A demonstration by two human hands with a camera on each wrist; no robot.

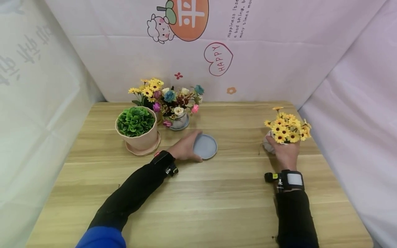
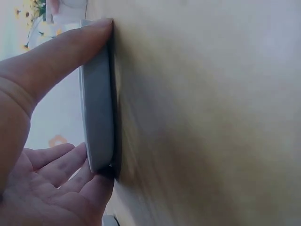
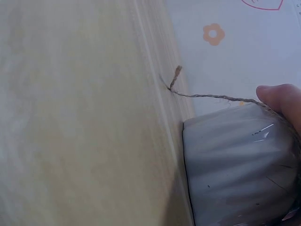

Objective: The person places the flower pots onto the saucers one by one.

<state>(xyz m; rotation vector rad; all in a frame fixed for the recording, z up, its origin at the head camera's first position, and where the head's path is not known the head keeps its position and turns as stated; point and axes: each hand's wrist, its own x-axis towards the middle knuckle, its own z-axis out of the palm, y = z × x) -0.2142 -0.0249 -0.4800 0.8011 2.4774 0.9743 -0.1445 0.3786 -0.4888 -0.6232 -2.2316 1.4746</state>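
Note:
My left hand (image 1: 184,148) holds a round blue-grey saucer (image 1: 205,146) by its rim, thumb on the near edge and fingers on the far one. The left wrist view shows the saucer (image 2: 99,113) edge-on, close against the tabletop. At the right, my right hand (image 1: 287,155) grips a small whitish flowerpot (image 1: 268,145) of yellow daisy-like flowers (image 1: 286,128). The right wrist view has the fluted pot (image 3: 240,165) by the wood, with a twine string (image 3: 211,96) trailing from its upper rim beside a fingertip. The rest of that hand is hidden there.
On the left stand a pink pot (image 1: 145,139) of green leaves on a pink saucer (image 1: 134,150), another bunch of yellow flowers (image 1: 149,90) behind it, and a grey pot (image 1: 178,122) of mixed roses on a blue-grey saucer (image 1: 181,128). A printed cloth (image 1: 263,69) hangs behind the wooden table (image 1: 211,199).

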